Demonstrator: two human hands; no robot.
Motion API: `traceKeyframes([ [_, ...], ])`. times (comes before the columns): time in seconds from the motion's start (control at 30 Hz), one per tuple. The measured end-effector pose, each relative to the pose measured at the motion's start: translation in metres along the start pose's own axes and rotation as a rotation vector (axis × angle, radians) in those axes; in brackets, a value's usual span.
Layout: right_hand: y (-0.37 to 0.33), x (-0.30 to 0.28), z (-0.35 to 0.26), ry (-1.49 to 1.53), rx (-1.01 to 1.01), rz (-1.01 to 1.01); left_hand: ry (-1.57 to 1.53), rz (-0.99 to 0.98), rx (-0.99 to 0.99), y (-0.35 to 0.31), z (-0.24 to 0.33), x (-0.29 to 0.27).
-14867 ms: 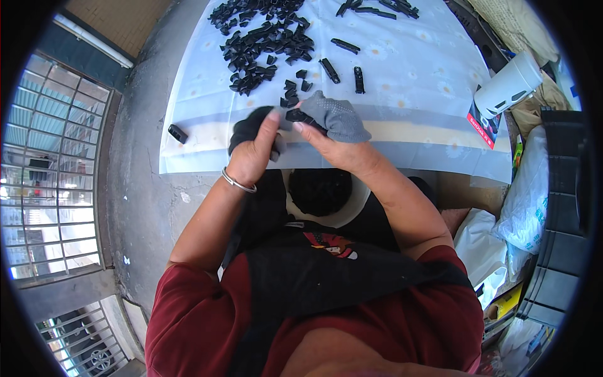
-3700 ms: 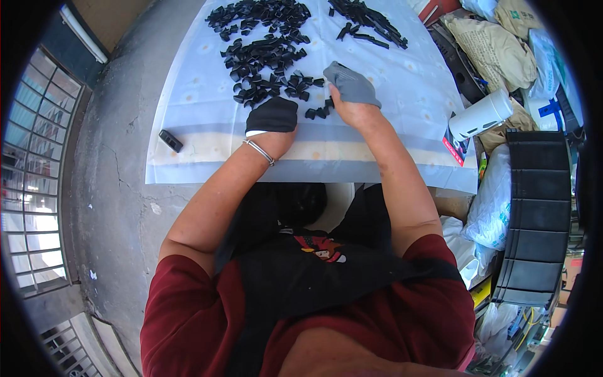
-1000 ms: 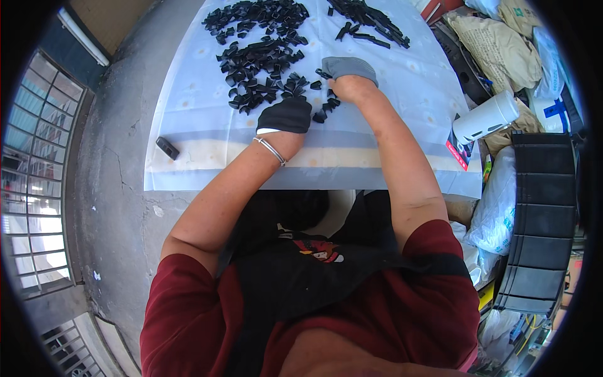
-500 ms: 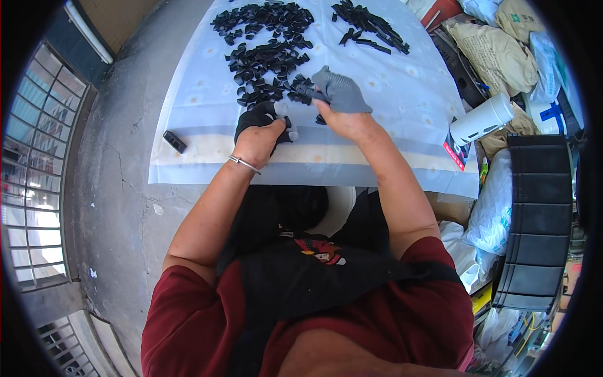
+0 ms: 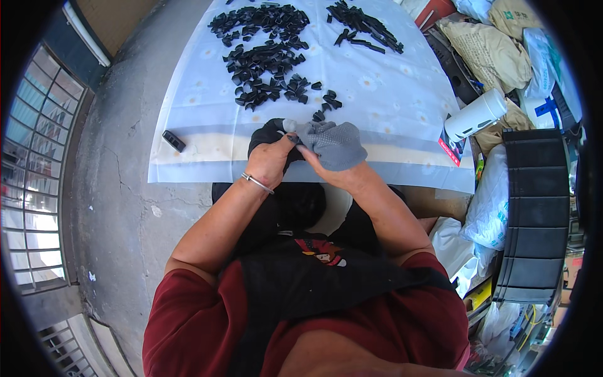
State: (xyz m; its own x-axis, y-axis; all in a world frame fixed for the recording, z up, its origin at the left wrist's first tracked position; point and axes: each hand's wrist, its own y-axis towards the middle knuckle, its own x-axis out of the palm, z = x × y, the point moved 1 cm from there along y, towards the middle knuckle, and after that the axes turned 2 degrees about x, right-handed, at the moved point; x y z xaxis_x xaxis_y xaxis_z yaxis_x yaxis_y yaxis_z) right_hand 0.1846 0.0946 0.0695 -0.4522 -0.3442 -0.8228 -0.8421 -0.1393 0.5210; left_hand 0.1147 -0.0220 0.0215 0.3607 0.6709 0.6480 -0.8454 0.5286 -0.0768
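Note:
My left hand [image 5: 269,152], in a black fingerless glove with a metal bangle at the wrist, meets my right hand [image 5: 331,146], in a grey dotted glove, over the near edge of the pale flowered sheet [image 5: 389,107]. Both pinch a small black plastic piece [image 5: 293,138] between the fingertips. Just beyond the hands lies a pile of small black plastic pieces [image 5: 267,60]. A second group of longer black pieces [image 5: 364,24] lies at the far right of the sheet.
One black piece [image 5: 173,141] lies alone at the sheet's left edge. A white cylinder [image 5: 475,115] lies at the right edge, with sacks [image 5: 493,44], white bags [image 5: 496,195] and a black crate [image 5: 540,213] beyond. A white bowl [image 5: 336,210] sits under my hands.
Both hands have drawn back from the pile toward the sheet's near edge and closed together on one small black piece.

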Motion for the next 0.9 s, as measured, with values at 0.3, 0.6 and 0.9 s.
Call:
traceKeyframes([
  [0.3, -0.001, 0.003, 0.003, 0.267, 0.042, 0.055, 0.581, 0.013, -0.020, -0.008, 0.014, 0.001],
  [0.6, -0.017, -0.017, 0.006, 0.026, 0.055, -0.034, 0.726, -0.101, 0.118, -0.005, 0.027, 0.001],
  [0.9, -0.015, -0.020, 0.002, -0.013, -0.031, -0.027, 0.815, -0.135, 0.157, -0.011, 0.034, 0.007],
])
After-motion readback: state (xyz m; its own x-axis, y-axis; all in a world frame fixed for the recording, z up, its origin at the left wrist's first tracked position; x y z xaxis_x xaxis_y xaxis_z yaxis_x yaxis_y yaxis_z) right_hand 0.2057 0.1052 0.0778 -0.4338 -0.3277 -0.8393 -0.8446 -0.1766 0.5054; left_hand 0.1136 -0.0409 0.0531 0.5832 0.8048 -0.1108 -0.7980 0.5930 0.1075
